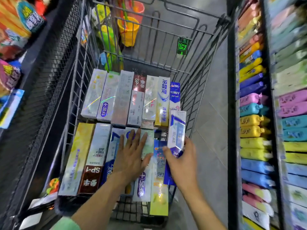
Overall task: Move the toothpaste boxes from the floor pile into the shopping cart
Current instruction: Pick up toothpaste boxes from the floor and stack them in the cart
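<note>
The wire shopping cart (pixel 196 90) holds two rows of toothpaste boxes laid flat, a far row (pixel 123 97) and a near row (pixel 93 155). My left hand (pixel 132 155) lies flat, fingers straight, pressing on the middle boxes of the near row. My right hand (pixel 182 161) grips the lower end of a white and blue toothpaste box (pixel 177 130), held upright and tilted at the cart's right side, above the near row. The floor pile is out of view.
A black mesh rack (pixel 49 80) with packaged goods stands on the left. Shelves of coloured bottles (pixel 254 120) line the right. Beyond the cart's far wall hang yellow and orange buckets (pixel 128 29). Grey floor tiles (pixel 211 130) run between cart and shelf.
</note>
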A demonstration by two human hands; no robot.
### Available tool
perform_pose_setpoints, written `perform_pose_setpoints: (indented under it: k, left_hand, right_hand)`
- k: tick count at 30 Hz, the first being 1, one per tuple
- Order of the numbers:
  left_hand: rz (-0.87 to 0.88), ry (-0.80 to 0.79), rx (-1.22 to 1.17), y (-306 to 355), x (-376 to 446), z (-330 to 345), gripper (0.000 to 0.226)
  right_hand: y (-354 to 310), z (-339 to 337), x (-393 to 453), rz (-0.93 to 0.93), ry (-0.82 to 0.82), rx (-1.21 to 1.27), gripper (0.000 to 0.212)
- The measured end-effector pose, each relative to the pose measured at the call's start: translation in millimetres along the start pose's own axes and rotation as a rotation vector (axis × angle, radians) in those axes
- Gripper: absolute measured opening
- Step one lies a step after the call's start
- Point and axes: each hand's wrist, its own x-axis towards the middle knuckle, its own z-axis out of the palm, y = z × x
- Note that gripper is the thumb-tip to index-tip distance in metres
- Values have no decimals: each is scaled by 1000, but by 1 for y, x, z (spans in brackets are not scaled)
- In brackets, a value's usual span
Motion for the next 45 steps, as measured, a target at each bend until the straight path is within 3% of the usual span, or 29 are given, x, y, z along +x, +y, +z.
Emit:
perform_pose_setpoints:
  k: [6,16,25,29,32,37,39,42,45]
  left_hand:
    - [-1,-6,14,0,1,3,74]
    - [-3,6,6,-2,1,3,74]
    - [13,-4,-53,-3,1,2,73]
    - [-16,-113,-2,1,3,-13,76]
    - [-21,-204,134,6,5,-31,80]
    - [193,-270,262,51,11,-85,72]
    - [338,-220,290,83,9,-108,73]
    - [553,-117,398,150,2,-145,74]
    - [774,-25,471,228,-28,-161,75]
  right_hand:
    - [-21,26,80,-92,83,-46,47]
    - [-25,44,180,68,-33,-261,46]
    - [-31,32,152,-90,-122,-492,71]
    - [-47,-4,98,-329,-239,-681,74]
    - [-44,-51,52,-406,-220,-780,70]
    - [-23,-126,-18,-188,-170,-979,83]
    - [-13,-155,-47,-152,-95,-961,82]
    - [5,-207,-98,-92,36,-918,98]
    - [40,-264,-165,5,162,-877,89]
